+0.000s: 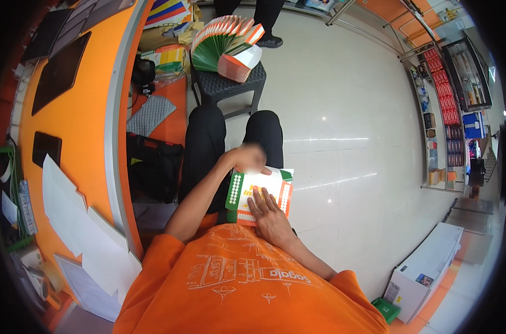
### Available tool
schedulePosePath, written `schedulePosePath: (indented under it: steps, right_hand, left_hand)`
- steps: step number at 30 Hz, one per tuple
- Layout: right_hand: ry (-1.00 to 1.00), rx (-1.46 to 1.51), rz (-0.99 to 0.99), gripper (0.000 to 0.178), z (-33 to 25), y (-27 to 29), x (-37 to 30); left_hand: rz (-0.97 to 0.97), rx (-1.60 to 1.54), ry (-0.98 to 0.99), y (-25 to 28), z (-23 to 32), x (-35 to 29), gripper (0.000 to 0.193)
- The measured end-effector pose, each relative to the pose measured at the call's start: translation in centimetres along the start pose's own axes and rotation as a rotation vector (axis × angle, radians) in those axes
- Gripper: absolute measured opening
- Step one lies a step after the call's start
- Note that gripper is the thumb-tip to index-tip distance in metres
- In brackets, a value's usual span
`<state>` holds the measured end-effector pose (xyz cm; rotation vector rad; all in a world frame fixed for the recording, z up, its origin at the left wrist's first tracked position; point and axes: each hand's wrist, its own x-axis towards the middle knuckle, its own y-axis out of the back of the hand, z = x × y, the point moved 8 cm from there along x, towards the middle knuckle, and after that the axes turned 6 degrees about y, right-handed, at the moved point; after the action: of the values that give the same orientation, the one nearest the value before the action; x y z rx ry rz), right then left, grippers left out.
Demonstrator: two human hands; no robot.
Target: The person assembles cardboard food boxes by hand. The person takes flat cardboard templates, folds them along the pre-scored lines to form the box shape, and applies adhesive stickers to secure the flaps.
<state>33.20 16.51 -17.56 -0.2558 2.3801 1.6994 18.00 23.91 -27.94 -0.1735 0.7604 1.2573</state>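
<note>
A flat food carton (268,181), printed white, green and orange with zigzag borders, lies across my lap. My right hand (270,220) rests on its near part, palm down, the fingers stretched out and apart. At the carton's far edge is my left hand (246,159), one fingertip touching the white panel. A blurred patch covers most of its fingers, so their grip is hidden. Beyond my knees, a black stool (230,83) holds a fanned row of green and orange cartons (214,47), with another carton piece (240,63) lying against them.
An orange desk (91,133) with dark tablets and white sheets runs along my left. Under it are a black bag (155,167) and packages. Someone's dark-clad legs (268,22) stand beyond the stool. Stocked shelves (442,111) and a white chest (425,273) line the right side.
</note>
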Motion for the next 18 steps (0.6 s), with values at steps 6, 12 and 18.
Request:
schedulePosePath:
  steps: [6,12,18]
  right_hand:
    - [-0.023,0.362,-0.015,0.068,1.2,-1.5,-0.8]
    - [0.122,-0.002,0.153,0.059,0.1,4.9,-0.6]
    - [-0.055,0.078,0.299,0.022,7.8,15.8,4.4]
  left_hand:
    - [0.298,0.061,-0.061,-1.4,-0.6,-0.9,0.053]
    - [0.12,-0.229,-0.06,-0.1,-1.0,-2.2,0.044]
    - [-0.016,-0.96,-0.271,-1.1,-8.6,-2.8,0.079]
